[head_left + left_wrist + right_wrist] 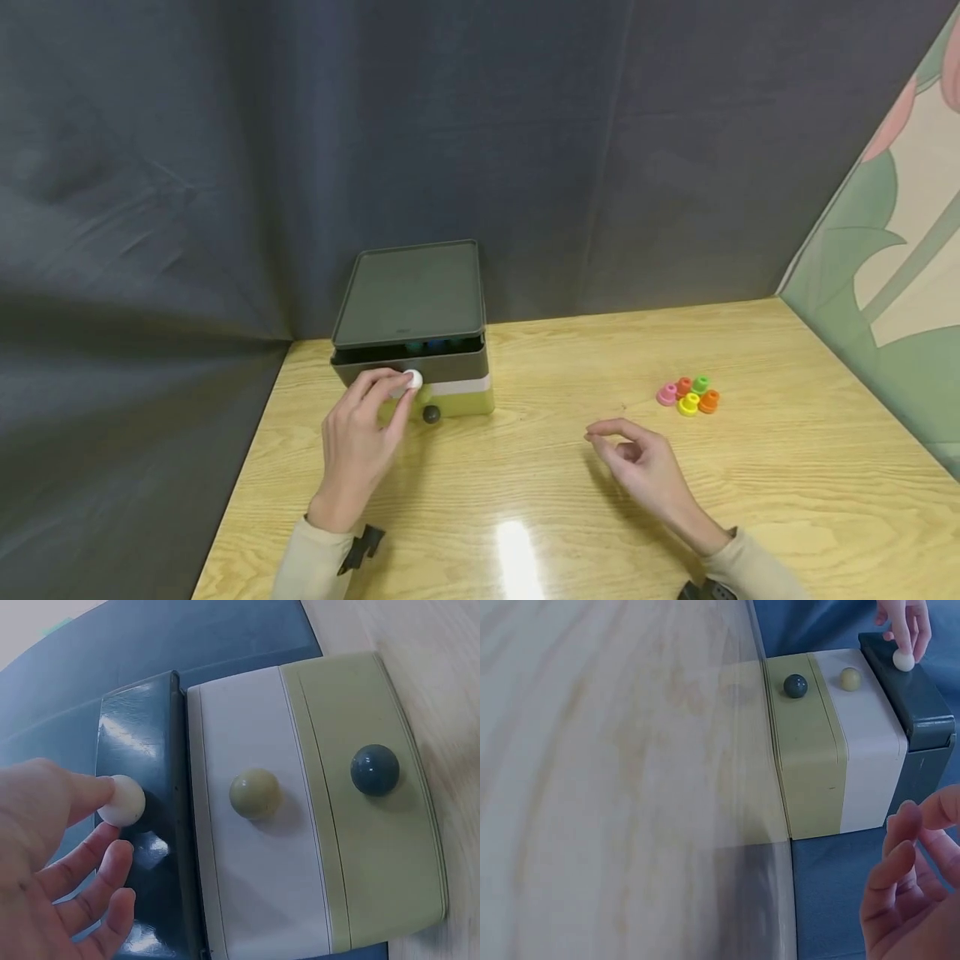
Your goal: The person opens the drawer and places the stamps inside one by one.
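My left hand [358, 437] pinches the round white knob [126, 801] of the dark grey top drawer [453, 367] on a small drawer box [416, 292]. That drawer sticks out a little, and a few blue and green things [437, 343] show inside it under the lid. Below it are a white drawer [244, 712] with a yellowish knob [255, 793] and a green drawer [360, 862] with a dark knob [375, 770]. Over the table to the right hovers my right hand [645, 468], its fingers loosely curled and holding nothing.
Several small stepped pegs in pink, red, green, yellow and orange, among them a yellow peg [688, 405], stand bunched on the wooden table [540, 475] at the right. A dark curtain [525, 167] hangs behind the box, and a flower-patterned panel [892, 275] borders the right.
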Motion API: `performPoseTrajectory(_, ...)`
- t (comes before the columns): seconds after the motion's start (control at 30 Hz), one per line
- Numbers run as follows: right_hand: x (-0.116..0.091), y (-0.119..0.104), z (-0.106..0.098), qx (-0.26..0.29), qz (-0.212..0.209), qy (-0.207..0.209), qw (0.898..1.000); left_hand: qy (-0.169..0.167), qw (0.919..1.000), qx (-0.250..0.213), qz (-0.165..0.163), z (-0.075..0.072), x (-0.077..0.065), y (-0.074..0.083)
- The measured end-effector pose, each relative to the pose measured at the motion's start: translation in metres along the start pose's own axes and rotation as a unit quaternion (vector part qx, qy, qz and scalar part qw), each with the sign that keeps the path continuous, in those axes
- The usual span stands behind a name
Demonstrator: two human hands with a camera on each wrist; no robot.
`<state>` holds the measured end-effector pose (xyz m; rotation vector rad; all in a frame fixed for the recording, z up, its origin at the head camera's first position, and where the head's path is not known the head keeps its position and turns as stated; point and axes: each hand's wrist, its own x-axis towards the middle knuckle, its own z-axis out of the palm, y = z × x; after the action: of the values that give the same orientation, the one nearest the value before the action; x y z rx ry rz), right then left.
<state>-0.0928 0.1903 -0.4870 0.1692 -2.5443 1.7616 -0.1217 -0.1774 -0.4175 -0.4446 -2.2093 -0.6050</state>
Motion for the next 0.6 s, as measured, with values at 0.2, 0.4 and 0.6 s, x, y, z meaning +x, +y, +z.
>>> performPoseTrajectory(0.2,-0.001,0.002,0.001,-0.004,0.008,-0.008,1.000,-0.005,0.9998,-0.001,-0.021,0.006,0.006,-0.003)
performPoseTrajectory(0.4,-0.001,0.001,0.001,-0.006,0.010,-0.010,1.000,-0.005,0.9994,-0.008,-0.034,0.010,0.012,-0.006)
performPoseTrajectory(0.6,-0.001,0.001,0.000,-0.009,0.008,-0.008,1.000,-0.008,0.9990,-0.011,-0.042,0.012,0.015,-0.007)
